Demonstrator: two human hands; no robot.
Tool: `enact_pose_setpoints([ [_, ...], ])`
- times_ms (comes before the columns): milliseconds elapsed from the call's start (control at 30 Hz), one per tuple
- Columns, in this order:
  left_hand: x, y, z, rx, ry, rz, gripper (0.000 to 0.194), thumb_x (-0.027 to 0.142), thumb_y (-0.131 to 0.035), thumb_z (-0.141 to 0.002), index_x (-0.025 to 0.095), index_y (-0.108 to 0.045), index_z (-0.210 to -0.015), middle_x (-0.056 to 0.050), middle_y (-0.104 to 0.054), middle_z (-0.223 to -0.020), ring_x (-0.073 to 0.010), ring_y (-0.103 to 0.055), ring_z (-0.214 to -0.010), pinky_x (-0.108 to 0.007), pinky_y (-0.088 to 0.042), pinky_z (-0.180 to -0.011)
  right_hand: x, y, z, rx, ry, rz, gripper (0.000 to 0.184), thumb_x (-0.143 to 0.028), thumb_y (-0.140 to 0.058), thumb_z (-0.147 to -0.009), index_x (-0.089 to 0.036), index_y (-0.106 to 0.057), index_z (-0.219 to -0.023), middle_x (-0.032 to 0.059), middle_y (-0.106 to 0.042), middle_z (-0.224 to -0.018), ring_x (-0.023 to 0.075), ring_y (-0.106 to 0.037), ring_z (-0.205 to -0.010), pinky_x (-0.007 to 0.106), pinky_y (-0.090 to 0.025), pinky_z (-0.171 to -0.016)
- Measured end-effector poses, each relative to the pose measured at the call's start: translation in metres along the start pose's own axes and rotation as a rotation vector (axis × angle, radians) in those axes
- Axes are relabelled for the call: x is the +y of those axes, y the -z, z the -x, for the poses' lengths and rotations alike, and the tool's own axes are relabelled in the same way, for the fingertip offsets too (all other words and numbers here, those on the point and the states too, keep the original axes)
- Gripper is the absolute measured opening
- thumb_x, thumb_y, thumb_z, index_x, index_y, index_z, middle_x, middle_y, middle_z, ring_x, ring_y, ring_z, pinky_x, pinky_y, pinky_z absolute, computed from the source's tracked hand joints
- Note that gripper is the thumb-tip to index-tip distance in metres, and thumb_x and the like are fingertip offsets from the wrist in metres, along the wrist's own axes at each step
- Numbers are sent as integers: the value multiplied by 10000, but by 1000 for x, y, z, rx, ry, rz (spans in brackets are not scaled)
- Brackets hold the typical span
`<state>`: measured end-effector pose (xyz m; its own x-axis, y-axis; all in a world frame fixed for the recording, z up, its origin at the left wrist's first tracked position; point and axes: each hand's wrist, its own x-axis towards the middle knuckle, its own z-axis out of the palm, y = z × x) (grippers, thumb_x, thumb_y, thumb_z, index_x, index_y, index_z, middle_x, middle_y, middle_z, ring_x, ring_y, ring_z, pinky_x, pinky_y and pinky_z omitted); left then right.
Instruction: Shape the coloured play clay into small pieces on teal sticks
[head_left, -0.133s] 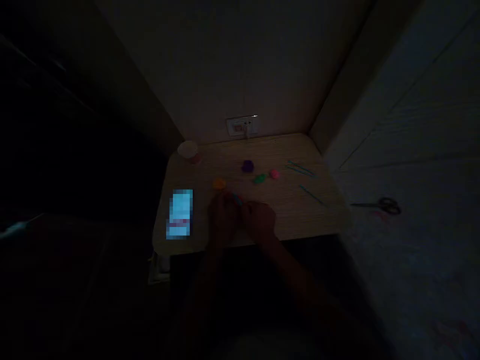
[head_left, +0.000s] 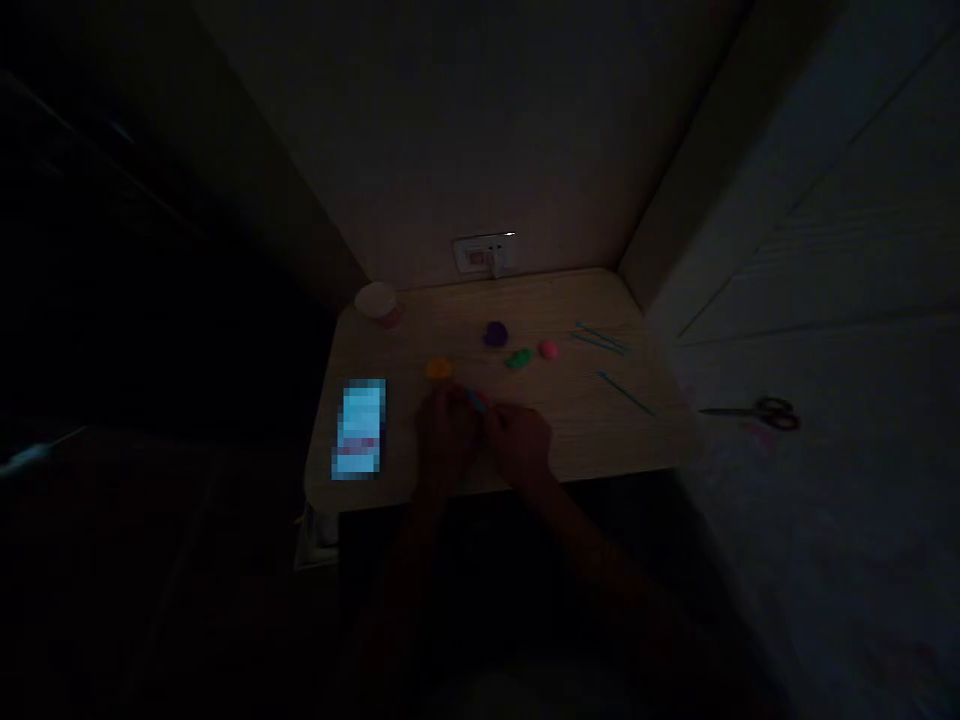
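In the dim light my left hand (head_left: 444, 425) and my right hand (head_left: 521, 435) are close together above the front of a small wooden table (head_left: 592, 440). Their fingers are closed around a small blue piece (head_left: 475, 400) that shows between the fingertips, with a bit of red beside it. Its exact kind is too dark to make out. Just beyond my left fingertips lies an orange lump (head_left: 439, 369). Further back are a purple lump (head_left: 496, 334), a green lump (head_left: 519, 358) and a round pink lump (head_left: 549, 349), all resembling modelling clay.
Thin blue-green sticks (head_left: 627, 394) lie on the right of the table. A blurred, glowing phone-like rectangle (head_left: 360, 430) is at the left, with a pale cup (head_left: 376, 300) behind it. Scissors (head_left: 776, 412) rest on a surface to the right. A wall socket (head_left: 484, 254) is behind.
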<state>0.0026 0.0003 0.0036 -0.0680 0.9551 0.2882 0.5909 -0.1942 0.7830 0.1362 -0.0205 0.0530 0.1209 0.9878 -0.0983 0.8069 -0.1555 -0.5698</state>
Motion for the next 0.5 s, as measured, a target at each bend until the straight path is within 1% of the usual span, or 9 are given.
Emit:
enact_pose_setpoints([
  [100,2,1,0,3,1,-3,418,223,-774,-817,240,-599,-1197,-71,-712,-1166,-277,-662,-1106,-470,-515,-1019,0,0,1,-7,24,12,371,-340,-502,-1010,-214,-824,-875,81,-800,-866,185,-645,-708,309,-250,-606],
  [200,3,1,1,-1,16,0,453,203,-787,-797,248,-596,-1207,-62,-714,-1168,-274,-663,-1104,-470,-511,-1022,1,-2,1,-1,24,38,372,-344,-506,-1001,-211,-824,-861,93,-799,-855,189,-633,-680,318,-230,-596],
  [367,1,-1,1,5,27,-7,444,209,-781,-806,245,-601,-1210,-68,-711,-1180,-275,-663,-1111,-464,-513,-1013,5,-6,1,39,70,-10,352,-349,-530,-993,-211,-815,-839,81,-790,-828,182,-618,-675,309,-239,-596],
  [500,-2,-2,1,6,16,-18,459,203,-791,-793,240,-595,-1206,-74,-712,-1160,-276,-669,-1083,-460,-521,-986,6,-7,1,46,75,-22,345,-338,-547,-973,-208,-801,-779,80,-767,-768,178,-577,-628,317,-218,-592],
])
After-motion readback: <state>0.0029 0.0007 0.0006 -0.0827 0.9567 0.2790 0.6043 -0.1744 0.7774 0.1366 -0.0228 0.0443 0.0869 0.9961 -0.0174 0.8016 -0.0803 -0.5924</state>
